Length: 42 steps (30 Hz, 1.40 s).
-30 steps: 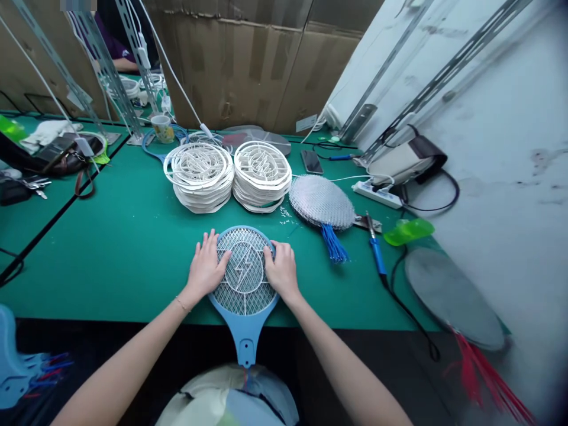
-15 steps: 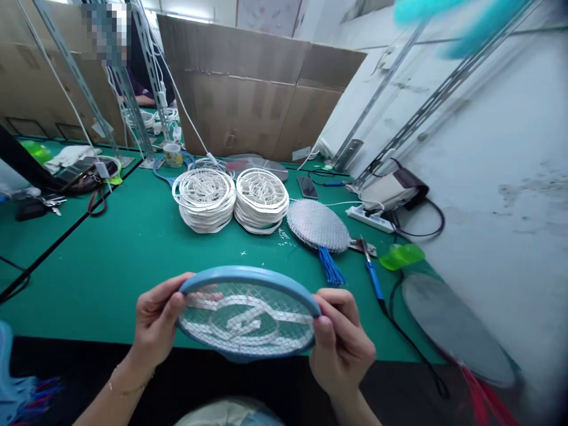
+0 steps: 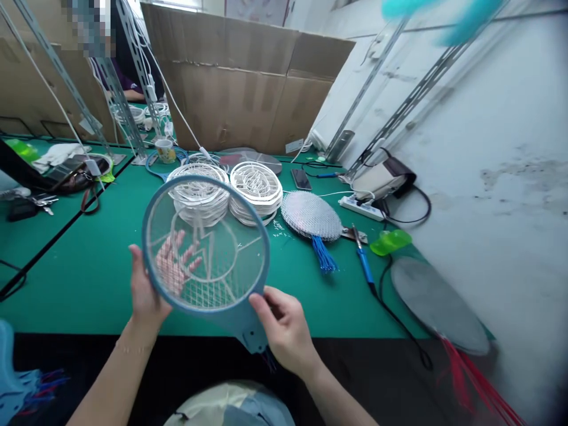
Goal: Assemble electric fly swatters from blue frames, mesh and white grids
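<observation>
A round blue racket frame (image 3: 265, 251) with wire mesh and a white inner ring faces me, tilted, above the table's front edge. My right hand (image 3: 286, 325) pinches it at the lower right, beside its short neck, where dark wires hang. Behind the mesh at the left is my left hand (image 3: 153, 290), fingers spread and partly seen through it, with the rim resting near the palm. Two stacks of white ring frames (image 3: 256, 189) stand behind the racket, the left stack partly covered by it. Right of them lies a pile of round metal meshes (image 3: 310, 216) with blue wires.
A soldering iron (image 3: 364, 264), a green plastic piece (image 3: 390, 242) and a power strip (image 3: 361, 208) lie at the right. Grey discs (image 3: 437, 302) with red wires overhang the right edge. A cardboard wall (image 3: 244, 89) stands behind; more blue frames (image 3: 13, 378) are at lower left.
The racket frame has turned from nearly edge-on to face me and risen to the left. My left hand has opened behind it; my right hand has moved down toward its neck.
</observation>
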Tool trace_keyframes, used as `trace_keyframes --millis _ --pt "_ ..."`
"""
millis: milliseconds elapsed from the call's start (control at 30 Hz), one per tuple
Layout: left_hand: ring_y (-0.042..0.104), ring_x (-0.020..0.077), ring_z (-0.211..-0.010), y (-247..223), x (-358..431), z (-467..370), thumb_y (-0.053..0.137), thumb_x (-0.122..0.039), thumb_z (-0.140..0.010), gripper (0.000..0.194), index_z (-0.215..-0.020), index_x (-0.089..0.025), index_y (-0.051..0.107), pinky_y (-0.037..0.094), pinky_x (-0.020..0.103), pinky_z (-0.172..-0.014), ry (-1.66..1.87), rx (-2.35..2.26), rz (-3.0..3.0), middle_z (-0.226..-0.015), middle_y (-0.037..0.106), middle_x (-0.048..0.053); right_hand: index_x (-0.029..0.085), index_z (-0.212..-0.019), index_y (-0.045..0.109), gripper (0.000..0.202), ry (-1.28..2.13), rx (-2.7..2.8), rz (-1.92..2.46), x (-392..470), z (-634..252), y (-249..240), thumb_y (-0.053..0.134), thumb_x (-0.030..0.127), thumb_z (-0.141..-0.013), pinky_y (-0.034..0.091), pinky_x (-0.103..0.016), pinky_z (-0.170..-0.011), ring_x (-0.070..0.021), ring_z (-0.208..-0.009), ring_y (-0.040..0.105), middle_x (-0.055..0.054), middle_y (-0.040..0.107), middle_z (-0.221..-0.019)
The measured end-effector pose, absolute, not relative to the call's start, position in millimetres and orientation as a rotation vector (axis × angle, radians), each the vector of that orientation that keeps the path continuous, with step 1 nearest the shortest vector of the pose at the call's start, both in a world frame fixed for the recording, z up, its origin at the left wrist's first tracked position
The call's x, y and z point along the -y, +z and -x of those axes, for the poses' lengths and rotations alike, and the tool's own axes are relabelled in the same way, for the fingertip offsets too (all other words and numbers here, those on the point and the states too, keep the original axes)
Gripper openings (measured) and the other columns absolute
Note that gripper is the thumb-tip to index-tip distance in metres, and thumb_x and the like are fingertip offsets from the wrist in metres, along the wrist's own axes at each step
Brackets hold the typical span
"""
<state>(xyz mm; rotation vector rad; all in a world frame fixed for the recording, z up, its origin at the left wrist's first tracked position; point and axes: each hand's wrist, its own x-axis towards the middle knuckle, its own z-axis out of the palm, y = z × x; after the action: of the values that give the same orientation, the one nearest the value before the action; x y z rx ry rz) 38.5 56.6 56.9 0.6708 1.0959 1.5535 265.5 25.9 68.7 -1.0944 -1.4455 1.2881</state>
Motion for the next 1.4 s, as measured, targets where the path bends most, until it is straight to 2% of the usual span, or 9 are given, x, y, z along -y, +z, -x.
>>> trace_keyframes --millis 100,233,333,467,600,733,933,1167,1400 --pt "0.069 0.0388 -0.106 68 -21 -64 0.044 -0.096 -0.069 0.1 -0.126 -0.018 0.07 0.062 0.046 -0.078 1.316 -1.111 -0.886 -0.127 0.068 0.019 0.02 -0.066 0.058 0.052 1.698 0.906 1.051 -39 -257 47 0.068 0.069 -0.079 0.03 -0.022 -0.04 -0.009 -0.044 0.036 0.004 0.044 -0.051" --pt "0.069 0.0226 -0.075 80 2 -100 0.079 -0.055 -0.076 0.049 -0.111 -0.021 0.077 0.059 0.029 -0.061 1.142 -1.314 -1.131 -0.098 0.075 0.01 0.019 -0.078 0.069 0.049 1.85 0.651 0.969 -44 -240 31 0.075 0.067 -0.073 0.043 -0.023 -0.045 -0.0126 -0.05 0.053 0.001 0.059 -0.059" --pt "0.065 0.0178 -0.064 83 -1 -105 0.075 -0.047 -0.081 0.03 -0.092 -0.019 0.079 0.053 0.024 -0.054 1.204 -1.44 -1.214 -0.084 0.073 0.007 0.018 -0.081 0.072 0.046 1.882 0.661 0.943 -40 -232 26 0.08 0.062 -0.071 0.049 -0.024 -0.049 -0.0137 -0.054 0.058 -0.001 0.065 -0.065" --pt "0.058 0.0154 -0.058 83 4 -91 0.065 -0.046 -0.088 0.033 -0.074 -0.017 0.074 0.041 0.023 -0.048 1.219 -1.6 -1.238 -0.068 0.068 0.006 0.016 -0.075 0.072 0.04 1.918 0.761 0.998 -36 -226 22 0.093 0.046 -0.059 0.049 -0.02 -0.044 -0.0108 -0.052 0.056 -0.002 0.067 -0.068" --pt "0.042 0.0102 -0.048 84 21 -82 0.063 -0.039 -0.089 0.036 -0.06 -0.017 0.062 0.024 0.023 -0.041 1.286 -1.743 -1.319 -0.057 0.057 0.002 0.017 -0.071 0.071 0.039 2.003 0.833 0.942 -36 -212 20 0.094 0.045 -0.056 0.052 -0.021 -0.045 -0.0113 -0.053 0.058 -0.002 0.068 -0.069" --pt "0.042 0.0107 -0.051 80 36 -76 0.064 -0.04 -0.09 0.035 -0.063 -0.017 0.064 0.027 0.023 -0.042 1.412 -1.739 -1.223 -0.058 0.055 0.001 0.018 -0.074 0.072 0.041 2.06 0.932 0.895 -37 -201 24 0.093 0.049 -0.057 0.051 -0.021 -0.043 -0.0115 -0.051 0.057 -0.002 0.068 -0.068" --pt "0.063 0.0159 -0.058 67 64 -53 0.073 -0.053 -0.081 0.036 -0.081 -0.017 0.07 0.053 0.024 -0.05 1.63 -1.427 -0.709 -0.071 0.066 0.003 0.018 -0.079 0.074 0.033 1.921 1.351 0.877 -31 -183 29 0.086 0.048 -0.071 0.054 -0.026 -0.053 -0.0153 -0.059 0.061 -0.005 0.071 -0.072" --pt "0.06 0.0155 -0.046 48 137 0 0.08 -0.057 -0.073 0.045 -0.068 -0.015 0.065 0.052 0.026 -0.043 2.116 -1.652 -0.133 -0.056 0.064 0.001 0.024 -0.107 0.074 0.05 2.059 1.649 0.687 -32 -143 42 0.065 0.067 -0.083 0.061 -0.036 -0.072 -0.0225 -0.082 0.069 -0.01 0.072 -0.099" --pt "0.064 0.0136 -0.055 36 189 113 0.085 -0.046 -0.06 0.039 -0.068 -0.016 0.061 0.056 0.024 -0.057 2.071 -2.046 0.368 -0.064 0.067 -0.001 0.017 -0.088 0.073 0.052 2.048 1.646 0.812 -50 -110 24 0.078 0.065 -0.069 0.057 -0.032 -0.062 -0.0172 -0.063 0.063 -0.006 0.068 -0.077"
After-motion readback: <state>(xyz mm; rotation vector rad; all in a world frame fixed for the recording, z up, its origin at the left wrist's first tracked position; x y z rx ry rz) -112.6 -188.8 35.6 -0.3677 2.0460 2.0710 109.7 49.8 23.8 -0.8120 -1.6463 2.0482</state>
